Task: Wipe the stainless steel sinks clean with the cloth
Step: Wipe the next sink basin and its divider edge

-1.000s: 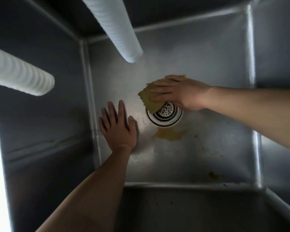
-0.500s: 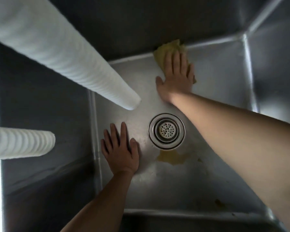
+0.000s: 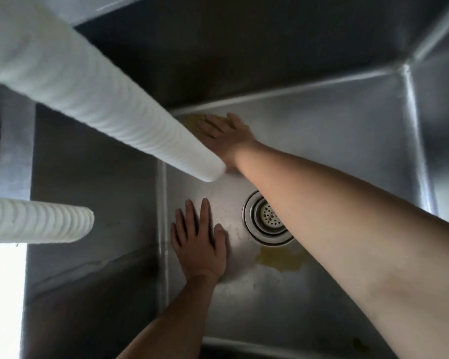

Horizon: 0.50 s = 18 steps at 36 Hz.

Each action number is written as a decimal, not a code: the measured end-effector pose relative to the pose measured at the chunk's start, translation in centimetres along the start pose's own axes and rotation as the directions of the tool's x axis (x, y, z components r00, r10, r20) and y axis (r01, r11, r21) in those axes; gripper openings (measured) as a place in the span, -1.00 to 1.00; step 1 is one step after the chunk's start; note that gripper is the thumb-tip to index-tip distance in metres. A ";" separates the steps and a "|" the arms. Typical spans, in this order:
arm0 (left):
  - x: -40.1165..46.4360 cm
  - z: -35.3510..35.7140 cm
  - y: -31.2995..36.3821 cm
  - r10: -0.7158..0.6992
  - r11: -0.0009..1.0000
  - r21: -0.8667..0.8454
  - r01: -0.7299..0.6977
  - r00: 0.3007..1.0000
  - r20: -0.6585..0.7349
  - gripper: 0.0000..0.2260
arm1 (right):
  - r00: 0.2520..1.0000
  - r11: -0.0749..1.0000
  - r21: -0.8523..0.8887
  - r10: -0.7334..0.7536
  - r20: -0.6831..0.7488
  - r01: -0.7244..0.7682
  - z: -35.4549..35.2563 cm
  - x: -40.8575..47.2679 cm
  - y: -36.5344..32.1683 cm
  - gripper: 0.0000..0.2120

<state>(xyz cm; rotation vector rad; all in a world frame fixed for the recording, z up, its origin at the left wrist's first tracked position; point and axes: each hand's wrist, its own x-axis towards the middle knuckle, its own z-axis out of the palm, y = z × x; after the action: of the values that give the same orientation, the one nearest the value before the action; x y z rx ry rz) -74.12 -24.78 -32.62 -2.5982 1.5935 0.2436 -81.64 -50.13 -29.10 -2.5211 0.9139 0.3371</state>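
Observation:
I look down into a deep stainless steel sink [image 3: 335, 141]. My right hand [image 3: 224, 133] lies flat with straight fingers on a yellow cloth [image 3: 192, 118] at the far left of the sink floor, by the back wall. Most of the cloth is hidden under the hand and behind the white hose. My left hand [image 3: 198, 242] rests flat on the sink floor, fingers spread, just left of the round drain strainer [image 3: 267, 221]. A yellowish stain [image 3: 280, 259] sits on the floor right below the drain.
A thick white ribbed hose [image 3: 88, 92] slants down from the upper left and ends above the sink floor. A second white hose [image 3: 34, 221] juts in from the left. A small dark-yellow spot [image 3: 359, 344] lies near the front wall.
My right hand has slid the cloth from the drain to the back wall, then left along it toward the far-left corner. My left hand has stayed put.

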 end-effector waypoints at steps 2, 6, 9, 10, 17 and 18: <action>0.0 0.1 0.0 -0.003 1.000 -0.002 0.003 1.000 0.003 -0.45 | 0.998 0.998 -0.014 0.055 -0.014 -0.055 -0.5 -0.4 0.5 -0.26; 0.1 0.3 -0.1 0.010 1.000 -0.002 -0.010 1.000 0.009 -0.44 | 0.977 0.978 0.015 0.209 -0.038 -0.209 -1.9 -1.5 2.1 -0.38; 0.1 0.5 -0.3 0.013 1.000 -0.005 -0.013 1.000 -0.001 -0.44 | 0.948 0.947 -0.047 0.317 0.001 -0.317 -2.4 -3.1 3.6 -0.28; 0.1 0.5 -0.4 0.016 1.000 -0.006 -0.016 1.000 -0.007 -0.44 | 0.937 0.935 -0.072 0.348 -0.008 -0.348 -2.4 -3.8 4.2 -0.25; 0.0 -0.3 0.1 0.000 0.999 -0.055 0.001 1.000 0.016 -0.45 | 0.743 0.715 -0.251 0.669 -0.023 -0.652 -1.3 -11.8 9.3 -0.48; 0.1 -0.5 0.2 0.000 0.998 -0.059 0.002 0.999 0.033 -0.46 | 0.714 0.690 -0.239 0.700 -0.016 -0.683 -0.7 -13.4 9.9 -0.51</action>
<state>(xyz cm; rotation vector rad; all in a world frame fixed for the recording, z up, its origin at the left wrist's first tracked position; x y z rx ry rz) -74.19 -25.01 -32.14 -2.6243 1.5978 0.3372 -98.19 -49.94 -26.70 -2.2138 1.8847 0.8053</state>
